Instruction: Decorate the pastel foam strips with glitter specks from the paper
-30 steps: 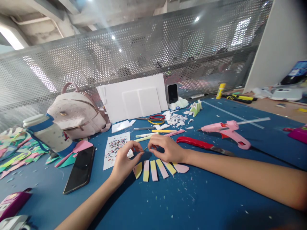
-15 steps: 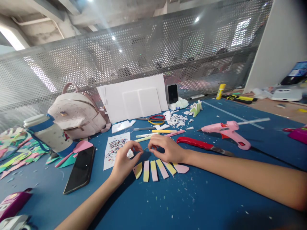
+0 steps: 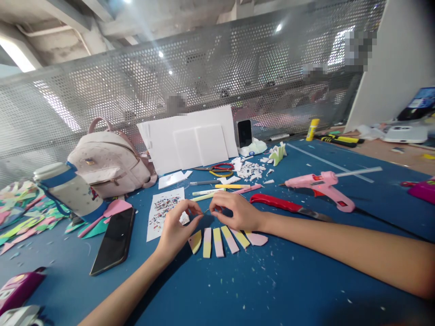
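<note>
My left hand (image 3: pixel 177 227) and my right hand (image 3: pixel 234 210) meet over the blue mat (image 3: pixel 258 290), both pinched closed. Between their fingertips runs something thin, too small to name. Just below the hands lies a fan of several pink-and-yellow paper strips (image 3: pixel 224 239). A small white scrap shows behind my left thumb. A speckled sheet of paper (image 3: pixel 164 209) lies left of my left hand.
A red-handled knife (image 3: pixel 287 206) and a pink glue gun (image 3: pixel 322 184) lie to the right. A black phone (image 3: pixel 114 240), a bottle (image 3: pixel 70 190), a pale backpack (image 3: pixel 108 158) and coloured paper scraps (image 3: pixel 23 213) sit left. White boards (image 3: pixel 190 138), scissors (image 3: pixel 219 168) and pens stand behind.
</note>
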Tool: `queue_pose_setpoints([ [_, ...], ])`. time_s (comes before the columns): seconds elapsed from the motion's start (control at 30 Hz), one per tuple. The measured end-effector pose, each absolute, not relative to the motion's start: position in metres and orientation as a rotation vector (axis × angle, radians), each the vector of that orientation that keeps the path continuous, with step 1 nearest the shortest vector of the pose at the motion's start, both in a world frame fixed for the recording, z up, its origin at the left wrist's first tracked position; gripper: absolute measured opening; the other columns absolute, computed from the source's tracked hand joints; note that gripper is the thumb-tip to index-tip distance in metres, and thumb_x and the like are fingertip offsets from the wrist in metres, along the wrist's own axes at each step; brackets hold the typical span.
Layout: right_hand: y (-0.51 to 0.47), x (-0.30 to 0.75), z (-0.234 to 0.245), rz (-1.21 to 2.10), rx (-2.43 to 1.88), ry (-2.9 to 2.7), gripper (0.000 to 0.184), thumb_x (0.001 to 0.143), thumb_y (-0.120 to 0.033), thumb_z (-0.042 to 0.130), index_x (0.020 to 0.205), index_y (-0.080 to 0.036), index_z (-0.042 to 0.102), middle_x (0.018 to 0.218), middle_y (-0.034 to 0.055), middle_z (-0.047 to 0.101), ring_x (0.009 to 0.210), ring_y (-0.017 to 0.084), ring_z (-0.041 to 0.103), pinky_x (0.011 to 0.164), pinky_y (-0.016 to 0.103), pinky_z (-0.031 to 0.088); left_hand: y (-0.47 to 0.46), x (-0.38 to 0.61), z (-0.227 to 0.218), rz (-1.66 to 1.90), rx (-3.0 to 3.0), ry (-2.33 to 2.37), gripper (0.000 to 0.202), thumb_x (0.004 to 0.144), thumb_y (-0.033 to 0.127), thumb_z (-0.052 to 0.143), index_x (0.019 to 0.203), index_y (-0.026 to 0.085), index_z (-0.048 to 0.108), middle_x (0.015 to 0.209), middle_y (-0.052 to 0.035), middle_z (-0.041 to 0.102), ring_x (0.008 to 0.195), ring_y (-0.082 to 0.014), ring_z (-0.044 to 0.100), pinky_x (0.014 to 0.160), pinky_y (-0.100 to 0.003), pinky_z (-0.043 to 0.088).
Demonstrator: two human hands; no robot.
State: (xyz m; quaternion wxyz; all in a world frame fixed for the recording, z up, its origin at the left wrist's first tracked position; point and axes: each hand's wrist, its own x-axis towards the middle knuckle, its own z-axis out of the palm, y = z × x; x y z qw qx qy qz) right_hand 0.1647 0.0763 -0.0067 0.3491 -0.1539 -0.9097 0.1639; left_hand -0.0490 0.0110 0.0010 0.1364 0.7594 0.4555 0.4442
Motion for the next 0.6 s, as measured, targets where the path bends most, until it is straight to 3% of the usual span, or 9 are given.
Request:
queue_pose_setpoints([
  [0.6,0.0768,0.164,-0.0069,0.415,-0.394,-2.355,0.006,0.092,-0.017,0.051,0.089,-0.019,0.056,0.082,0.0021,0.054,0.081,0.017,0.048,0.073,0.03,0.039,0.0117,-0.051,0.0,1.276,2.244,1.31,0.01,0.085,0.011,0.063,0.087,0.021,0.061,0.083,-0.0002,0.065,0.077,-0.015,0.057,0.071,-0.028,0.044],
])
